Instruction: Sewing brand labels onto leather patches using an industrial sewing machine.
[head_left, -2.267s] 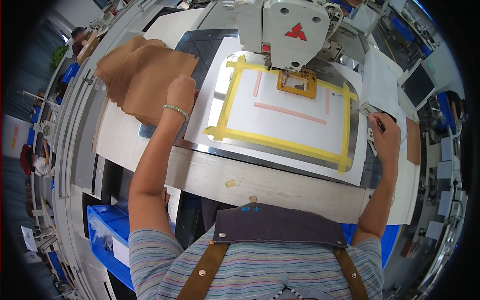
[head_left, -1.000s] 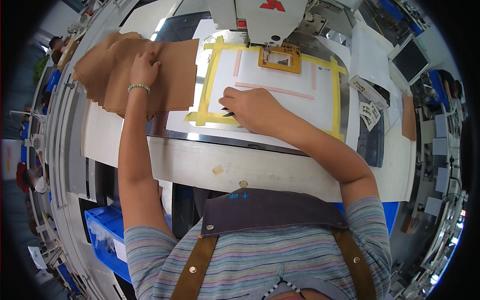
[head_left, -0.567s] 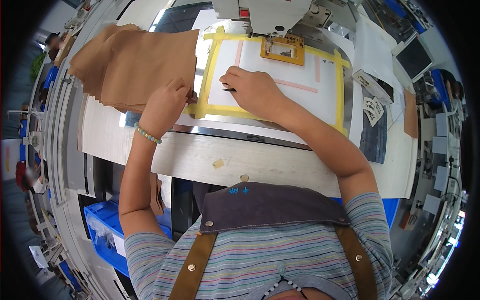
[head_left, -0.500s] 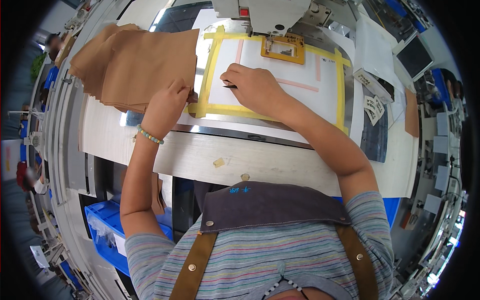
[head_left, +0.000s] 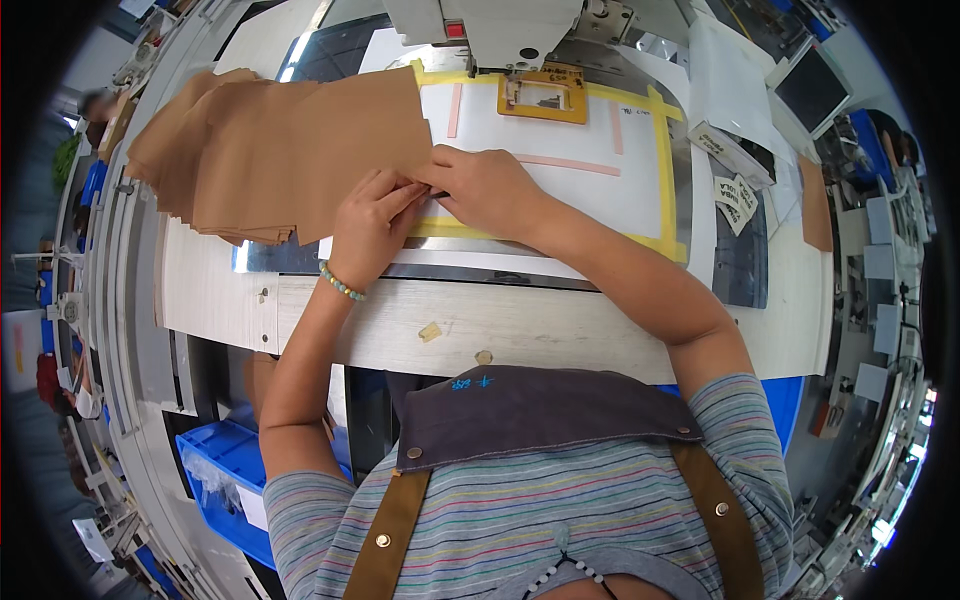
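Observation:
My left hand (head_left: 375, 225), with a beaded bracelet at its wrist, is closed in a pinch at the lower right corner of the brown sheets (head_left: 300, 150). These lie in an uneven, fanned stack, and the top one reaches over the left edge of a white panel (head_left: 560, 200) bordered with yellow tape. My right hand (head_left: 490, 195) meets the left at that corner, fingertips pressed together. A small dark pointed tool (head_left: 437, 195) shows beneath its fingers; its kind is unclear. What the fingertips pinch at the corner is mostly hidden.
A white sewing machine head (head_left: 525, 30) stands over a yellow frame (head_left: 574, 102) at the panel's far side. On the right are a white box (head_left: 730, 150), lettered cut-outs (head_left: 737, 203) and a dark screen (head_left: 812, 90). A blue bin (head_left: 225, 450) sits below the table at left.
My left hand has moved right, and the top brown sheet now reaches further over the panel. My right hand has come left and down from the panel to meet it. The view has shifted slightly.

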